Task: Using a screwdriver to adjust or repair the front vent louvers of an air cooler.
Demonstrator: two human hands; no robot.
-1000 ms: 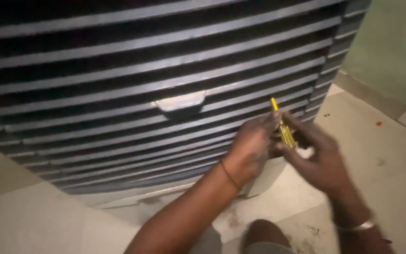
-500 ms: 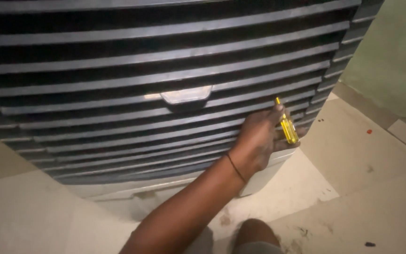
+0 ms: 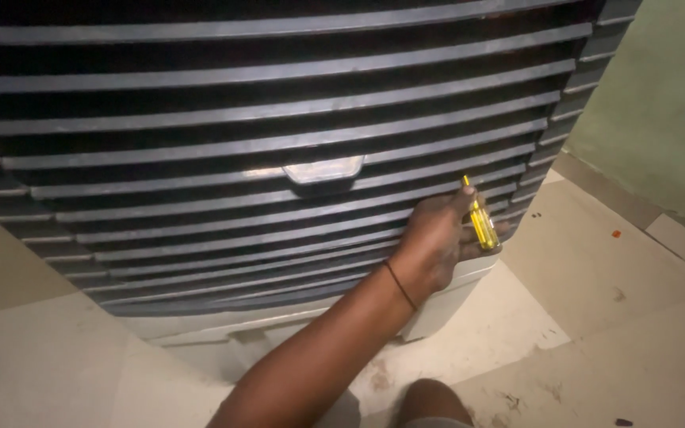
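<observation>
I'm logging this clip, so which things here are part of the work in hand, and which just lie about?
In hand:
- left hand, gripping the yellow screwdriver
- dark slatted grille of the cooler, which the hand rests against

Lying about:
- small orange scrap on the floor tiles
- green wall

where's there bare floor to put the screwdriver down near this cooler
Bare tiled floor lies open between the cooler's right corner and the green wall. Another patch lies at left below the grille. It is crowded at the corner where the left hand holds the yellow screwdriver.
</observation>
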